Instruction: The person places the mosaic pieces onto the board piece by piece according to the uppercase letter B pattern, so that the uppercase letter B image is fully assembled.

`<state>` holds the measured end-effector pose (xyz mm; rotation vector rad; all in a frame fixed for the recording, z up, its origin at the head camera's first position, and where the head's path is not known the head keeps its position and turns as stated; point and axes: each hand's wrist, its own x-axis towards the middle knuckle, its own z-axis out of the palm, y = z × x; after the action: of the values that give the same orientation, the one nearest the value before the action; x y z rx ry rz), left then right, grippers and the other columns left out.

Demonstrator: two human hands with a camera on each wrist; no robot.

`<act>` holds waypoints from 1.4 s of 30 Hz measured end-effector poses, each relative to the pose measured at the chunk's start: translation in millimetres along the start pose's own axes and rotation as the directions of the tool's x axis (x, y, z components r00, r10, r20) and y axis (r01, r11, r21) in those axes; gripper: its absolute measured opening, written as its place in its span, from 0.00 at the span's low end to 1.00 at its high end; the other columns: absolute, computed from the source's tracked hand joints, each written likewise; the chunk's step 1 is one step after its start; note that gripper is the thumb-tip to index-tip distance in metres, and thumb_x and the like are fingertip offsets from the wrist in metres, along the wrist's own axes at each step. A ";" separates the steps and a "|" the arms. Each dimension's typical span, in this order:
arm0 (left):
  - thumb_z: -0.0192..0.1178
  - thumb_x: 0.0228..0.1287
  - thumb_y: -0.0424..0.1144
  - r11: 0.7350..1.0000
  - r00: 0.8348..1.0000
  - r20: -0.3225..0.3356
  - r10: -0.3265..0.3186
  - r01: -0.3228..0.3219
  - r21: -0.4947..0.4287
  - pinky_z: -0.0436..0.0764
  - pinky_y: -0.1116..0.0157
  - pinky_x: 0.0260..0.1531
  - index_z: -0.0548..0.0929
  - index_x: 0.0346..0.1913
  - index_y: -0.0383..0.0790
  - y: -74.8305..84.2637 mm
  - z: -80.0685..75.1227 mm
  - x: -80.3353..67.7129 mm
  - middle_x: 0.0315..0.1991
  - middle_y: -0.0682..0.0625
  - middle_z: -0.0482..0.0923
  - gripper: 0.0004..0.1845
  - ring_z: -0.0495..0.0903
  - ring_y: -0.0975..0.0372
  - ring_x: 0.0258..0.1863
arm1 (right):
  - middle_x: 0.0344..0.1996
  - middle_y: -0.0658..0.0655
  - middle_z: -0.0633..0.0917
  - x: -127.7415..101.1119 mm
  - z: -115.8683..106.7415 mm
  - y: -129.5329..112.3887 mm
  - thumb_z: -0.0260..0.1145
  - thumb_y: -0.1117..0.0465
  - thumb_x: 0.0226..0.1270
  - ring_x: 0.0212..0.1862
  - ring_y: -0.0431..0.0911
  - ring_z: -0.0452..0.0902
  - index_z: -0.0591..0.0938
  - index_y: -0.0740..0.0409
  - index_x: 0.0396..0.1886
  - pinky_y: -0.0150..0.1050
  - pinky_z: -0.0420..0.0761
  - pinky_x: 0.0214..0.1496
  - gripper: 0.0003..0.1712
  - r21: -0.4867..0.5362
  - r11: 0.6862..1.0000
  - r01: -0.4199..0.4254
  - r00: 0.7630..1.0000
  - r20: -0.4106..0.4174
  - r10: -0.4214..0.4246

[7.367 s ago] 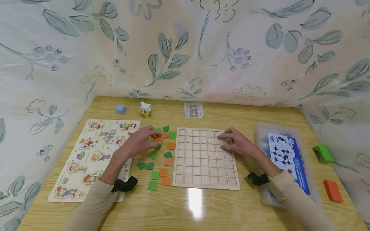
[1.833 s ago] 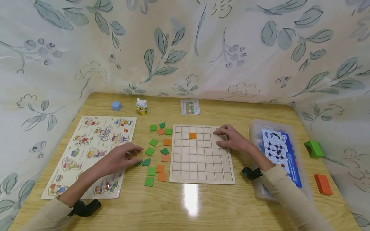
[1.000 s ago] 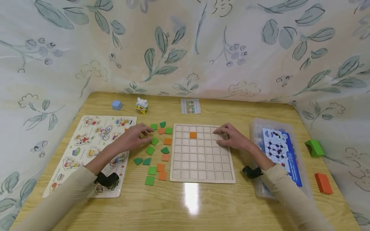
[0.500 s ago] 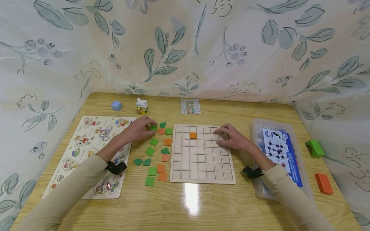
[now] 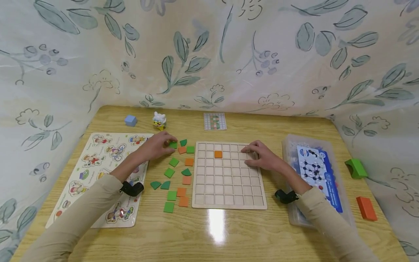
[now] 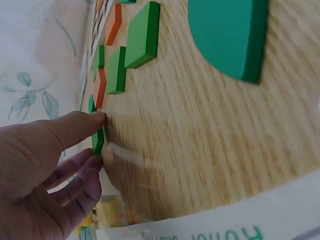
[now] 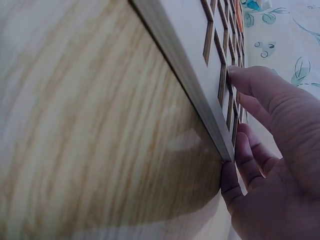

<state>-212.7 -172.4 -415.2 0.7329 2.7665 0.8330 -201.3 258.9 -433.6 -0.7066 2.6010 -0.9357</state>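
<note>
My left hand (image 5: 156, 146) pinches a green square tile (image 5: 173, 145) on the table, at the top left of a loose group of tiles. In the left wrist view the thumb is on one side of that tile (image 6: 98, 141) and the fingertips on the other. Several green squares, orange squares (image 5: 189, 162) and dark green quarter-round tiles (image 5: 186, 172) lie around it. A wooden grid board (image 5: 229, 204) sits to their right, with one orange square tile (image 5: 218, 154) in a cell near its top. My right hand (image 5: 263, 156) rests on the board's right side, fingers relaxed.
A picture puzzle board (image 5: 95, 174) lies left, under the left forearm. At the back are a blue block (image 5: 130, 120), a small toy figure (image 5: 159, 120) and a pattern card (image 5: 214, 121). A plastic box (image 5: 315, 174), green arch block (image 5: 356, 168) and red block (image 5: 366, 208) stand right.
An orange tile has come onto the grid board since the oldest frame. My left hand has moved from the lower quarter-round tiles up to the top-left green square. The right hand stays on the board.
</note>
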 end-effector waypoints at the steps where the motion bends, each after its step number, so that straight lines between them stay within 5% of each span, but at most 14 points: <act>1: 0.67 0.60 0.37 1.000 1.000 -0.001 0.000 0.000 0.002 0.79 0.52 0.46 0.81 0.55 0.33 -0.3 -0.3 0.3 0.49 0.39 0.77 0.20 0.79 0.50 0.45 | 0.50 0.61 0.71 0.1 0.0 -0.8 0.69 0.58 0.63 0.48 0.50 0.63 0.80 0.55 0.58 0.44 0.66 0.48 0.23 0.003 1.000 -0.005 1.000 0.000 0.005; 42: 0.66 0.62 0.38 0.998 1.000 0.023 -0.015 0.014 0.061 0.79 0.56 0.42 0.81 0.55 0.38 5.1 -0.9 6.3 0.47 0.43 0.79 0.18 0.80 0.55 0.42 | 0.50 0.62 0.71 -0.4 1.0 -2.8 0.68 0.57 0.64 0.48 0.50 0.63 0.80 0.56 0.57 0.43 0.66 0.47 0.22 -0.023 1.000 0.003 1.000 -0.007 -0.003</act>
<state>-216.2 -166.0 -411.7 0.7272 2.7836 0.7361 -199.5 256.7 -432.5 -0.7147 2.6211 -0.9125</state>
